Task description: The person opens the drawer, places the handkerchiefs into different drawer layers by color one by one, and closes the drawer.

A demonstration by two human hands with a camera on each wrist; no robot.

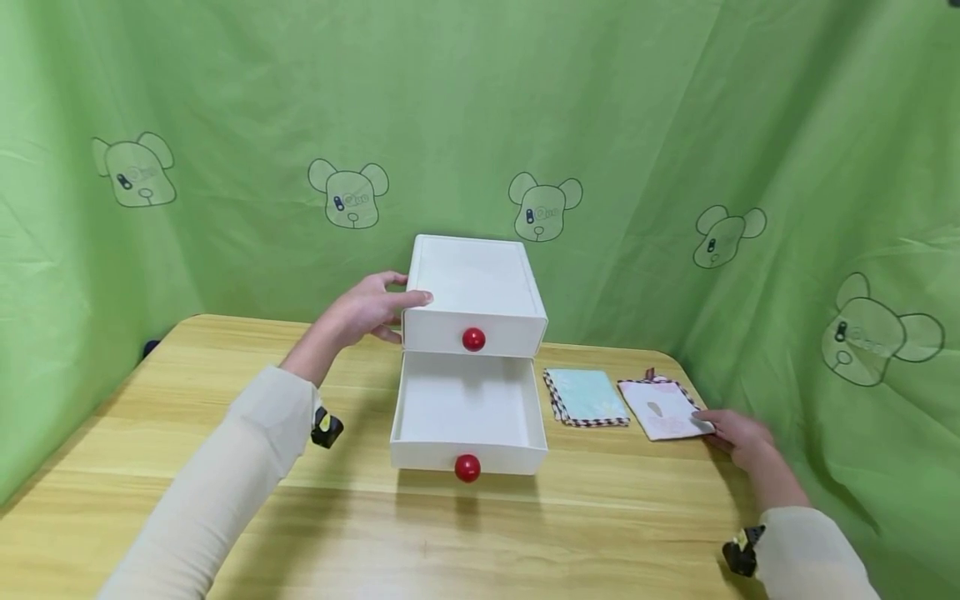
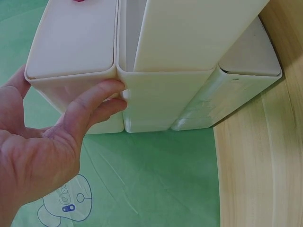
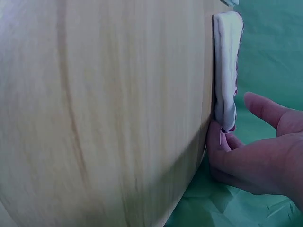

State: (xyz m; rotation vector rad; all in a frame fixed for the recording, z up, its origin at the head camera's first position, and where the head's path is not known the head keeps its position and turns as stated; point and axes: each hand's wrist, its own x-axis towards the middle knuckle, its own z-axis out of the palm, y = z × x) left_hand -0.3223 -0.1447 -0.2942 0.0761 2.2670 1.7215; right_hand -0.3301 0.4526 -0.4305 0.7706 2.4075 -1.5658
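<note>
White boxy drawer unit (image 1: pixel 472 279) at left hand (image 1: pixel 367 308) looks smooth plastic; its round red knobs (image 1: pixel 473 339), glossy. Square pinkish cloth (image 1: pixel 663 412) at right hand (image 1: pixel 741 437): matt. Yellow wood-grain tabletop (image 1: pixel 592 517) beneath: smooth.

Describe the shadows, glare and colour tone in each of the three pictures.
Head view: soft shadow beneath the open drawer, pale glare on the near tabletop; left wrist view: duller light on the white drawer unit; right wrist view: dim, cool cast, with a shadow across the tabletop's lower right.
</note>
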